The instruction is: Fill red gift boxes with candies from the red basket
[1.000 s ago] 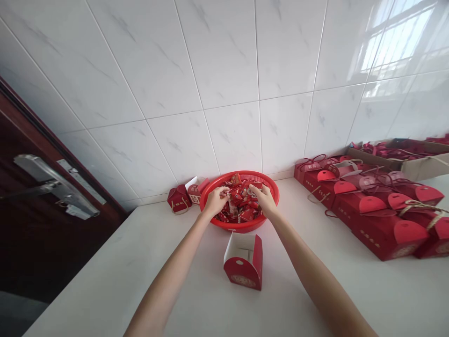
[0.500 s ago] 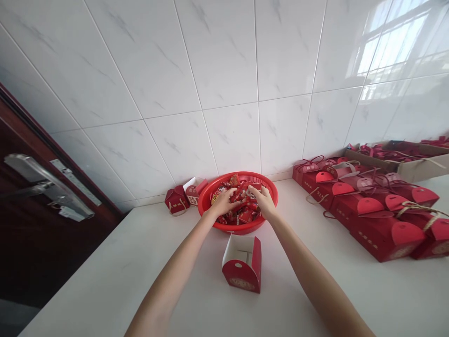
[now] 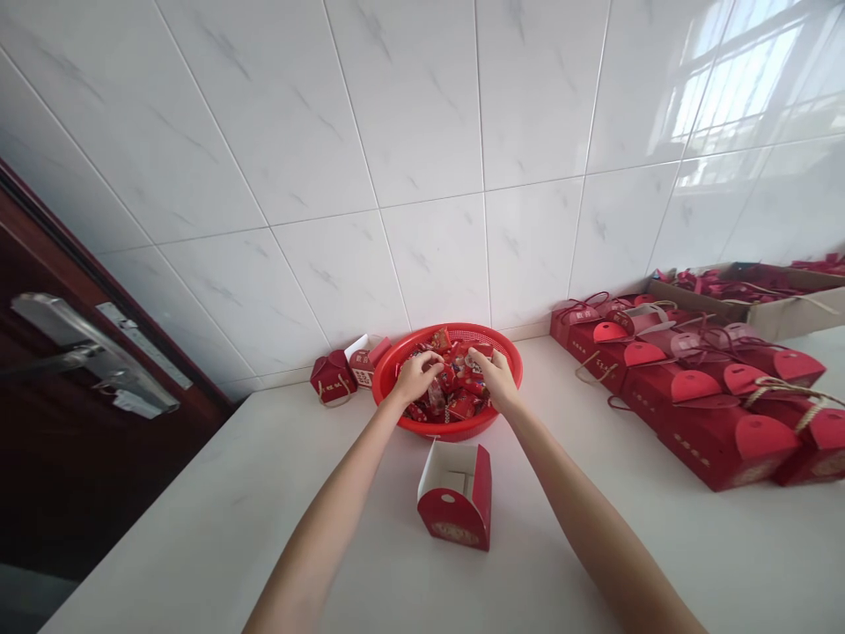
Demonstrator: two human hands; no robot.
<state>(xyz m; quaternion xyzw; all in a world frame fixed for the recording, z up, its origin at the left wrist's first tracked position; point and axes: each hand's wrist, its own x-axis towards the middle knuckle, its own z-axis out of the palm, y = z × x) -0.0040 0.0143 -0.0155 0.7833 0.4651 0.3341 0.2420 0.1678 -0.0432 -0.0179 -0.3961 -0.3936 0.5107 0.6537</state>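
The sweets [image 3: 462,405], in red, shiny wrappers with a few clear ones, lie heaped in the red basket [image 3: 455,433], loosely piled within its rim. It stands near the wall [image 3: 436,132], midway between the forearms, which probably suits an equal reach from both sides.

The left hand [image 3: 422,374] is over the heap with thumb and fingers curled nearly together; whether anything is caught between them I cannot tell. The right hand [image 3: 485,363] is nearly closed at the basket's right side and appears to pinch a red packet [image 3: 484,349] by thumb and fingertips.

Just in front of the basket, nearest the person, a red box [image 3: 455,515] stands upright, its open top likely left so for access; only white walls and a folded floor show inside.

Left of the basket are two small boxes [image 3: 328,374], one shut, one with flaps up. To the right, many boxes [image 3: 719,440] with cord handles are packed close together, presumably to save room on the tabletop [image 3: 198,511]. Behind them, a carton [image 3: 798,315] holds a jumble of red pieces, too small to make out.
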